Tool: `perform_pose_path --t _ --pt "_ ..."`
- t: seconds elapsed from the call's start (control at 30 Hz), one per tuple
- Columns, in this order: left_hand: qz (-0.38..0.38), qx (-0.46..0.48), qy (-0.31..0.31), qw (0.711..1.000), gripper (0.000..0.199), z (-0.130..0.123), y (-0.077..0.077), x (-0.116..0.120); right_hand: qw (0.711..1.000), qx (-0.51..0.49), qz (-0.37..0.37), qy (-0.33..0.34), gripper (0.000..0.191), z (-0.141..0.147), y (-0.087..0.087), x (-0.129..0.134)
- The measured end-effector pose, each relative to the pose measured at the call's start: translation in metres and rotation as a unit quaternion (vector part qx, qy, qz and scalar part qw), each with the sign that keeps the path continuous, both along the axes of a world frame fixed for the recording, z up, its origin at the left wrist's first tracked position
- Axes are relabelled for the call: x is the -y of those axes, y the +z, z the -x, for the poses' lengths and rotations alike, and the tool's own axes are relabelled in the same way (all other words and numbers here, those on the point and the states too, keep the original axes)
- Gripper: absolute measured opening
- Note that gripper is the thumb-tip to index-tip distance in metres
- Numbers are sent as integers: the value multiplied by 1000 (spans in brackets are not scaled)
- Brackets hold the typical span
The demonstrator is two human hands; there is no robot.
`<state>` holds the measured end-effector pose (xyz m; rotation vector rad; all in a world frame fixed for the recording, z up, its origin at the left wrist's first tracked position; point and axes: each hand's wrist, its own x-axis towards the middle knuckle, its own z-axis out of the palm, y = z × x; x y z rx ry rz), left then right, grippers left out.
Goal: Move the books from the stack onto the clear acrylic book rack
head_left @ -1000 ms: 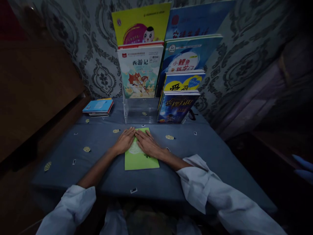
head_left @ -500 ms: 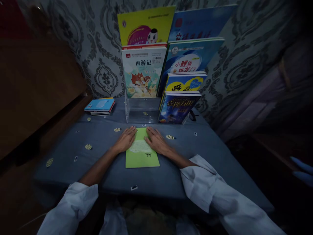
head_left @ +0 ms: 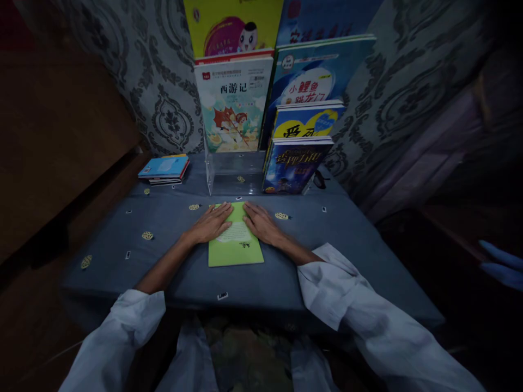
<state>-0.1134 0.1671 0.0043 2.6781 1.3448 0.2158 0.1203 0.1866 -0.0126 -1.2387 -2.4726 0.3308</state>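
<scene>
A thin green book (head_left: 236, 256) lies flat on the cloth-covered table, with a pale text panel and dark lettering showing upside down. My left hand (head_left: 211, 222) rests flat across its upper left side, fingers stretched toward the middle. On its upper right side lies my right hand (head_left: 261, 222), palm down and fingers extended. Beyond the book stands a clear acrylic rack (head_left: 233, 184). A white-topped storybook (head_left: 232, 103) stands in the rack's left column, and a dark blue book (head_left: 296, 166) is at the front of the right column.
A small stack of books (head_left: 163, 167) lies at the back left of the table (head_left: 171, 286). Dark-framed glasses (head_left: 321, 179) sit right of the rack. Patterned wallpaper (head_left: 174, 117) covers the wall behind, and brown wooden furniture (head_left: 61, 109) is at the left.
My left hand has slid slightly inward over the green book's upper part. The right hand stays in place on it. The view has tilted down a little.
</scene>
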Motion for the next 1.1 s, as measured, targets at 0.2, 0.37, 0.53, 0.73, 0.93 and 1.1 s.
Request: perform_pose_path --t 0.2,0.37,0.53,0.73,0.93,1.1 --pt "13 -14 -45 999 66 -11 4 8 998 -65 -6 3 53 -4 -8 -10" --pt "24 -22 -75 997 66 -21 11 17 997 -74 10 -3 54 -4 -7 -12" --pt "34 -27 -121 992 63 -35 13 34 998 -66 10 -1 56 -4 -3 -10" --pt "42 -8 -172 984 53 -45 17 59 997 -74 7 8 55 -6 -5 -9" --pt "40 -4 -199 979 49 -47 21 81 999 -48 7 1 55 -5 -3 -6" --pt "20 9 -188 982 49 -44 19 88 1000 5 -9 -7 54 -2 -3 4"
